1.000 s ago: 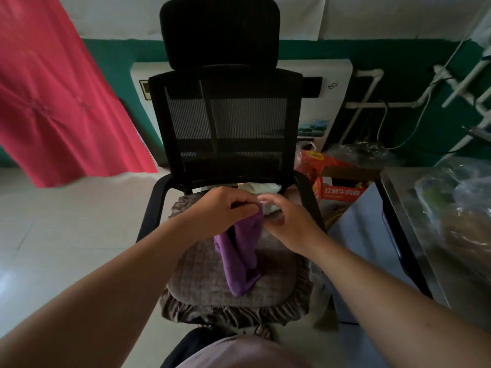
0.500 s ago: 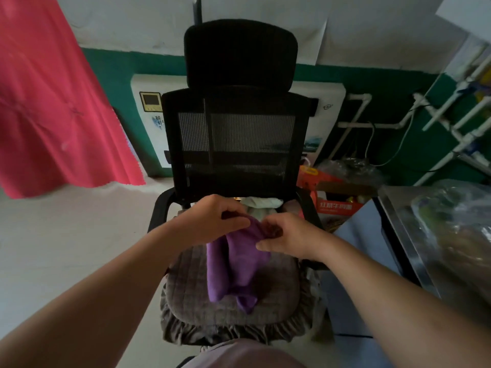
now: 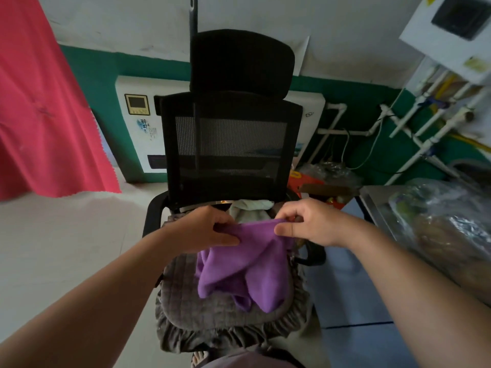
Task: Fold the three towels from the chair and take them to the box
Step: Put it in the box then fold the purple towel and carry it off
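Fingers of both hands pinch the purple towel along its top edge — left hand and right hand now drawn apart, where half a second ago they were bunched together. It hangs over the chair cushion (pale towel waiting behind) — first fold looks ready, 0 boxed.

The room is dim and evenly lit, with soft daylight brightest on the white upper wall and pale floor. The black chair reads as near-solid shadow. Wide-angle distortion bends the wall pipes and stretches both forearms at the frame edges. Focus is slightly soft throughout.
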